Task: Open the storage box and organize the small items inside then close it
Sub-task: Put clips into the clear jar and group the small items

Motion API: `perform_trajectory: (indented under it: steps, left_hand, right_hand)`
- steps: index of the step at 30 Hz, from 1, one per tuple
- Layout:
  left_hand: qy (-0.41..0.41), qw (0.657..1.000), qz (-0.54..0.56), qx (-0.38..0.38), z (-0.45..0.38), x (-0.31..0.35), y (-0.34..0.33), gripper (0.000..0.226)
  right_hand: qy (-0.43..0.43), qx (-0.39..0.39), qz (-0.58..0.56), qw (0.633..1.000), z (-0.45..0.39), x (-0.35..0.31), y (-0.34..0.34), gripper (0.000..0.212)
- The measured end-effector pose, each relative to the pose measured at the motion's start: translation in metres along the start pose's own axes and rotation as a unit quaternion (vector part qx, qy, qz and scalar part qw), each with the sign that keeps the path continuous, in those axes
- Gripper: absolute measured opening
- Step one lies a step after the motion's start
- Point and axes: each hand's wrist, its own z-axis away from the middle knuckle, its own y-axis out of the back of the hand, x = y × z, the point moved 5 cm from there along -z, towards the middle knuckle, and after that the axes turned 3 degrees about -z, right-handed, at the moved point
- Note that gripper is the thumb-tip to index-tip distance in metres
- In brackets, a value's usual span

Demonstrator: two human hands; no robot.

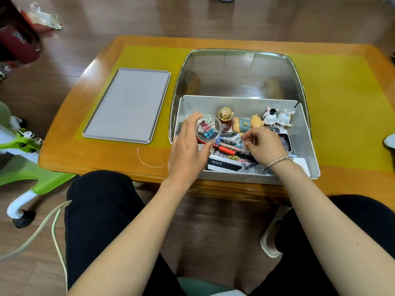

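**Sorting small items in the open storage box**

A grey tray (126, 105) lies flat on the left side of the table (70, 154). Beside it stands the storage box (307, 146), its clear lid (239, 71) tipped up behind. The left hand (188, 146) grasps a small round clear container (208, 129) of coloured binder clips over the box's left end. Pens (226, 146), a gold-capped bottle (225, 117) and small figurines (277, 118) lie inside. The right hand (263, 146), a bracelet (277, 161) at its wrist, reaches in with curled fingers; whether it grasps anything cannot be told.
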Motion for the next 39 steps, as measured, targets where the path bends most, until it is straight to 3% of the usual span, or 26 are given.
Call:
perform_trajectory:
  steps: [4,8,12,21,27,32,39]
  left_hand:
    - [0.027,0.998,0.04,0.031,0.0,-0.003,0.004,0.069]
    - [0.072,0.992,0.094,0.04,-0.001,-0.007,0.005,0.068]
    - [0.078,0.991,0.103,0.045,-0.002,-0.009,0.006,0.068]
    - [0.099,0.967,0.223,0.07,-0.012,-0.022,0.017,0.062]
    - [0.072,0.969,0.166,0.169,-0.011,-0.032,0.029,0.068]
    - [0.071,0.975,0.156,0.141,-0.012,-0.036,0.023,0.068]
    - [0.089,0.983,0.127,0.103,-0.014,-0.038,0.019,0.067]
  right_hand:
    - [-0.009,-0.059,0.075,0.995,-0.004,-0.004,-0.013,0.017]
    - [0.021,-0.091,0.163,0.982,-0.006,-0.014,-0.02,0.036]
    - [0.003,-0.115,0.145,0.983,-0.008,-0.011,-0.024,0.037]
    - [-0.027,-0.049,0.031,0.998,-0.009,-0.006,-0.017,0.014]
    - [-0.008,0.03,0.008,0.999,-0.01,-0.007,-0.005,0.015]
    - [0.062,0.109,-0.041,0.991,-0.008,-0.015,0.007,0.018]
    - [0.051,0.146,-0.128,0.98,-0.003,-0.01,0.014,0.011]
